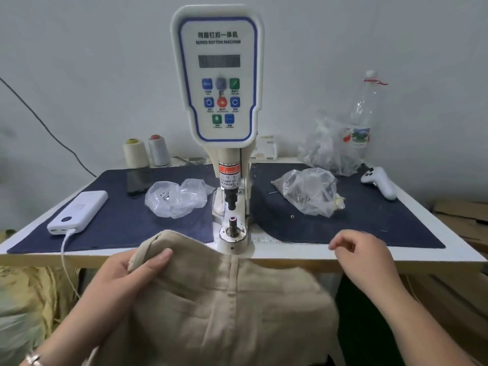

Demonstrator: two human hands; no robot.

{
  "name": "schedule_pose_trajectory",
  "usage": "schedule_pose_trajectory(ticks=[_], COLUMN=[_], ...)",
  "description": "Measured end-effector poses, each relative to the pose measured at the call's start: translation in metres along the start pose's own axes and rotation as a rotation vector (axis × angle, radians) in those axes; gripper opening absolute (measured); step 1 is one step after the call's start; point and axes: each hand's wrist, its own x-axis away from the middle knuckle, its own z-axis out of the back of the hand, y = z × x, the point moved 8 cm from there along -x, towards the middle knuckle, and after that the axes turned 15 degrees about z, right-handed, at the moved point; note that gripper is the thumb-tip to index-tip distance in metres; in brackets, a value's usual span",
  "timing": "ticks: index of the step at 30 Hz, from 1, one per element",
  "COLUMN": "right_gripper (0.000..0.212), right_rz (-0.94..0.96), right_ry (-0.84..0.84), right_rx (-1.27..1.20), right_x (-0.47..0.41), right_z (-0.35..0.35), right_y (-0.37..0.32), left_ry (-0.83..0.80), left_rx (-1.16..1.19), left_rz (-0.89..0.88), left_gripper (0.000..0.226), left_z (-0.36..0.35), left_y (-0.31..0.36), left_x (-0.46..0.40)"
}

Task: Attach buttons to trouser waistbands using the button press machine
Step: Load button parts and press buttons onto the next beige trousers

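My left hand pinches the waistband end of the beige trousers, thumb on top, just short of the button press machine's lower die. My right hand hovers over the table edge, fingers loosely curled, holding nothing I can make out. The bag of buttons lies further right on the blue mat. Best to seat a button first, then slide the waistband flat over the die, fingers well clear of the punch.
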Motion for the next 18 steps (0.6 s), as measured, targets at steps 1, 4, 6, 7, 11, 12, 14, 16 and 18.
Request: schedule_pose_trajectory(ticks=[1, 4, 6, 7, 11, 12, 14, 16, 18], right_gripper=[0.023, 0.016, 0.020, 0.021, 0.023, 0.021, 0.022, 0.026, 0.024], right_rz=[0.016, 0.078, 0.117, 0.123, 0.133, 0.133, 0.136, 0.152, 0.125], right_ry=[0.051, 0.197, 0.214, 0.179, -0.058, -0.103, -0.188, -0.242, -0.242], right_rx=[0.004, 0.050, 0.149, 0.211, 0.440, 0.437, 0.436, 0.449, 0.448], right_x=[-0.010, -0.045, -0.070, -0.083, -0.122, -0.130, -0.141, -0.146, -0.151], right_z=[0.002, 0.008, 0.006, 0.001, -0.034, -0.042, -0.055, -0.060, -0.058], right_y=[-0.001, -0.004, -0.005, -0.005, -0.001, -0.001, -0.003, -0.006, -0.004], left_ry=[0.000, 0.005, 0.036, 0.062, 0.094, 0.107, 0.164, 0.250, 0.339], left_rx=[-0.024, -0.099, -0.125, -0.152, -0.168, -0.183, -0.247, -0.421, -0.622], left_rz=[0.003, 0.003, -0.014, -0.040, -0.125, -0.133, -0.137, -0.128, -0.113], left_gripper=[0.040, 0.040, 0.044, 0.048, 0.039, 0.033, 0.026, 0.025, 0.027], left_z=[0.007, 0.021, 0.027, 0.028, 0.021, 0.018, 0.013, 0.007, 0.002], left_y=[0.001, 0.005, 0.011, 0.017, 0.034, 0.035, 0.034, 0.031, 0.028], left_x=[-0.004, -0.022, -0.037, -0.046, -0.087, -0.098, -0.120, -0.140, -0.155])
